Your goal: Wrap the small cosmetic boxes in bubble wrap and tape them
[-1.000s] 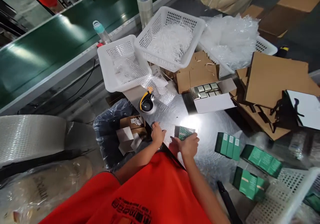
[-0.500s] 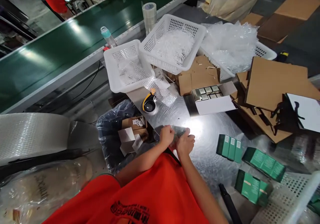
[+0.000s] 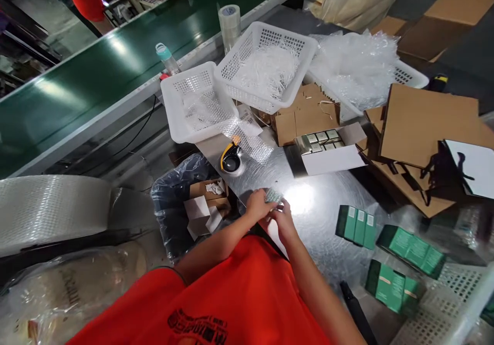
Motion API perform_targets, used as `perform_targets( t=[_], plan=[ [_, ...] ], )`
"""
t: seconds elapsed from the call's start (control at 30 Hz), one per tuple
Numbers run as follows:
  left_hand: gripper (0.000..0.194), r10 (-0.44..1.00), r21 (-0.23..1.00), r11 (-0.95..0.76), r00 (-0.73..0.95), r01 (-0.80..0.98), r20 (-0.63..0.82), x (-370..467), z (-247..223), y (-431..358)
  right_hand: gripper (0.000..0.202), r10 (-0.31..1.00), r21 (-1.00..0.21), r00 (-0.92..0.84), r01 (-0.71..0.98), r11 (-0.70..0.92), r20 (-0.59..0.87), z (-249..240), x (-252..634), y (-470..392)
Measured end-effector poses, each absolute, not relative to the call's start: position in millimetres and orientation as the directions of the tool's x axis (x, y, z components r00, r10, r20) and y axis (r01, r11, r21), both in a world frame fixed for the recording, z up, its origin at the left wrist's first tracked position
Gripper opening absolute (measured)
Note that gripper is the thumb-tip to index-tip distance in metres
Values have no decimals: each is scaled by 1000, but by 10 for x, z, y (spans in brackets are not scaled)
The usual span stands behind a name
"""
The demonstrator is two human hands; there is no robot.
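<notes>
Close to my body, at the near edge of the metal table, my left hand (image 3: 258, 204) is closed around a small pale-green bubble-wrapped packet (image 3: 274, 196). My right hand (image 3: 284, 217) has its fingers bent against the packet's lower right side, pinching the wrap. What lies inside the wrap cannot be made out. Beyond my hands sits a tape dispenser (image 3: 230, 161) with a yellow edge, near a loose strip of bubble wrap (image 3: 258, 147). An open white carton (image 3: 335, 160) holding several small boxes lies farther right.
Green boxes (image 3: 358, 227) stand in groups at the right, near a white basket (image 3: 447, 293). A lined bin (image 3: 170, 232) is at the left below the table edge. White baskets (image 3: 266, 98) and flat cardboard (image 3: 428, 129) lie at the back; a green conveyor (image 3: 135, 52) runs behind.
The clear wrap stretched between my hands is now a compact packet. My left hand has turned over it, and my right hand has shifted slightly left. A person across the conveyor has moved.
</notes>
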State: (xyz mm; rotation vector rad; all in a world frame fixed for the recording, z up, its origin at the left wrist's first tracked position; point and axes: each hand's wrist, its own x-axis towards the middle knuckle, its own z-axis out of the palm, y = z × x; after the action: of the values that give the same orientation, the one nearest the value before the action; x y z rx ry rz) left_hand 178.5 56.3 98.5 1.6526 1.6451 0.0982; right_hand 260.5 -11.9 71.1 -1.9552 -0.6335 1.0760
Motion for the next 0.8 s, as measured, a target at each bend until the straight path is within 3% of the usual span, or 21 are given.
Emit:
perform_targets(
  t=[0.1, 0.17, 0.23, 0.43, 0.57, 0.67, 0.73, 0.8],
  plan=[
    [26, 857, 543, -162, 390, 824, -337, 1838, 1038, 571, 48, 670, -780, 420, -458, -426, -612, 756, 2685, -281],
    [18, 779, 512, -398, 575, 762, -250, 1896, 1047, 528, 38, 661, -722, 381, -584, -370, -647, 778, 2732, -368],
    [14, 706, 489, -527, 678, 695, -204, 1922, 1011, 435, 35, 652, -694, 365, -626, -357, -664, 784, 2758, -433],
    [17, 545, 406, -747, 835, 527, -81, 1626, 633, 2, 38, 618, -632, 334, -687, -357, -712, 763, 2676, -592],
    [23, 519, 397, -766, 851, 505, -80, 1465, 487, -145, 39, 599, -617, 351, -718, -321, -720, 773, 2736, -840],
    [27, 502, 421, -752, 855, 507, -132, 1435, 513, -136, 43, 488, -636, 456, -707, -310, -745, 755, 2966, -1291],
    [30, 527, 394, -743, 836, 541, -154, 1411, 527, -110, 50, 368, -713, 612, -577, -397, -700, 721, 3162, -1737],
    [32, 550, 336, -759, 825, 558, -128, 1368, 504, -91, 54, 292, -765, 796, -300, -570, -530, 671, 3339, -2230]
  ],
)
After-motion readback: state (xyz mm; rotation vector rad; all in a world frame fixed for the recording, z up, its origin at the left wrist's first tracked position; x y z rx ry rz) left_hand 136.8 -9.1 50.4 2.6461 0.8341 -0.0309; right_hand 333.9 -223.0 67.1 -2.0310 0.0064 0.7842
